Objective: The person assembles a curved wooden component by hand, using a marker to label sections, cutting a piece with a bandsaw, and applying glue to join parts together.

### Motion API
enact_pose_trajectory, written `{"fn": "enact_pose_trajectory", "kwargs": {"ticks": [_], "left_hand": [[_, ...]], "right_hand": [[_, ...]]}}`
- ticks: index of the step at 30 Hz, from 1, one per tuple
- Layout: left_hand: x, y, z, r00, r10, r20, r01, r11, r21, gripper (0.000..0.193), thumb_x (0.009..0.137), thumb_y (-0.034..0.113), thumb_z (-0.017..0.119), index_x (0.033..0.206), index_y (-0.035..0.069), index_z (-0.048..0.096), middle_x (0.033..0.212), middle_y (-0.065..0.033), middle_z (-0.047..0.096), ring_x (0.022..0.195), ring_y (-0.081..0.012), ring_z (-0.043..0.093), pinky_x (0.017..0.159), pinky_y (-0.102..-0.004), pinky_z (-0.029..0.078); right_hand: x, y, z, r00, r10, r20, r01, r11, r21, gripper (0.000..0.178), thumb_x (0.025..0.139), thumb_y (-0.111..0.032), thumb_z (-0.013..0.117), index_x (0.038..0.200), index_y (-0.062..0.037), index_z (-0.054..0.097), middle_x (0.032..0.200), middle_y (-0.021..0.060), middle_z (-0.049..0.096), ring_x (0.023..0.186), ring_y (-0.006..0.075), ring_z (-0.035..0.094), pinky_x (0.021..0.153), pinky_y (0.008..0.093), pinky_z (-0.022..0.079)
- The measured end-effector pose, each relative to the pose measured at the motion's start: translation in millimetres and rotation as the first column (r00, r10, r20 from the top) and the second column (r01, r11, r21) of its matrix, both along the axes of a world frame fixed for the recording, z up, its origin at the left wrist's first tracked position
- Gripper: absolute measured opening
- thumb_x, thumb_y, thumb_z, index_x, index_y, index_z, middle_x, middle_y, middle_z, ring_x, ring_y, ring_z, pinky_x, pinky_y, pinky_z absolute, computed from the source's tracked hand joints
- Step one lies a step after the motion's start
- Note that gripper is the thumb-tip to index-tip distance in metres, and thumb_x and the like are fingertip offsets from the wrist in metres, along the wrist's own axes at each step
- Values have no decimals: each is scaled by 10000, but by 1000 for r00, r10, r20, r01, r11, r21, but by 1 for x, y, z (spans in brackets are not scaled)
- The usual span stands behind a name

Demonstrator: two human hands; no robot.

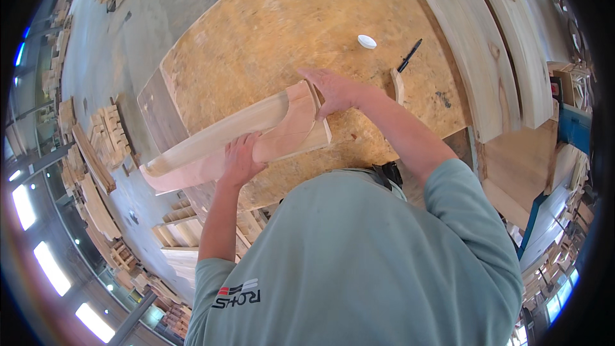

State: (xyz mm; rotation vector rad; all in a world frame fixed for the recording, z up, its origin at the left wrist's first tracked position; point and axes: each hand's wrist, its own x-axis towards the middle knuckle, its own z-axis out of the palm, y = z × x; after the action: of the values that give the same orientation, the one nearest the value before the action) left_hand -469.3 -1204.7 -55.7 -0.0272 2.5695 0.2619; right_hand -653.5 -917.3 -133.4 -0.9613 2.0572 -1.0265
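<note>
A long wooden panel (246, 117) is lying slantwise across the near left part of the table (256, 45), its left end reaching out past the tabletop's edge. A pinkish curved piece (291, 125) is covering part of its right end; whether the two are separate or joined, I cannot tell. The left hand (241, 157) is resting on the panel's near side, fingers laid over the top; whether its thumb is gripping beneath is not showing. The right hand (336, 93) is spreading thumb and fingers apart around the far right corner, seemingly steadying more than clamping.

With the left end overhanging, a hard press there could be tipping the panel, and easing the left hand could be letting it swivel. If the pinkish piece is loose, an uneven push from the right hand could be sliding it askew.

Farther right, a curved wood strip (398, 86) is lying near the right forearm, where a sweeping elbow could be knocking it. A black pen (410, 56) and a white oval object (367, 41) are lying beyond, probably safer. Long planks (455, 38) are flanking the table's right side.
</note>
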Motion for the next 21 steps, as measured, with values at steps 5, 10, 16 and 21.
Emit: {"fn": "enact_pose_trajectory", "kwargs": {"ticks": [5,10,16,21], "left_hand": [[-1,1,0,1000,-5,-26,6,1000,23,858,626,214,893,1397,115,529,1390,-129,565,1296,-351,508,1098,-508,373],[-1,1,0,1000,8,-24,-7,999,41,857,611,209,900,1384,118,542,1382,-127,571,1301,-351,503,1094,-514,375],[1,-1,-1,1000,4,-14,-3,999,35,856,618,225,893,1394,135,543,1376,-106,584,1316,-324,501,1124,-504,359],[1,-3,-4,1000,-5,-18,6,998,55,841,618,223,897,1378,136,547,1377,-108,581,1316,-328,500,1118,-506,363]], "right_hand": [[11,-3,-20,996,-34,-79,27,996,-85,1215,577,-255,932,1558,-78,239,1481,220,440,1378,404,414,1167,449,362],[25,4,-21,986,-167,12,167,974,-154,1175,595,-225,918,1549,-74,249,1443,222,464,1361,409,422,1161,449,367],[28,5,-24,969,-244,46,247,931,-268,1042,604,-174,919,1490,-65,382,1399,180,534,1310,371,491,1113,438,415],[1,3,-20,976,-78,205,110,983,-150,927,667,-127,862,1484,-109,425,1407,184,536,1314,353,506,1113,432,424]]}}
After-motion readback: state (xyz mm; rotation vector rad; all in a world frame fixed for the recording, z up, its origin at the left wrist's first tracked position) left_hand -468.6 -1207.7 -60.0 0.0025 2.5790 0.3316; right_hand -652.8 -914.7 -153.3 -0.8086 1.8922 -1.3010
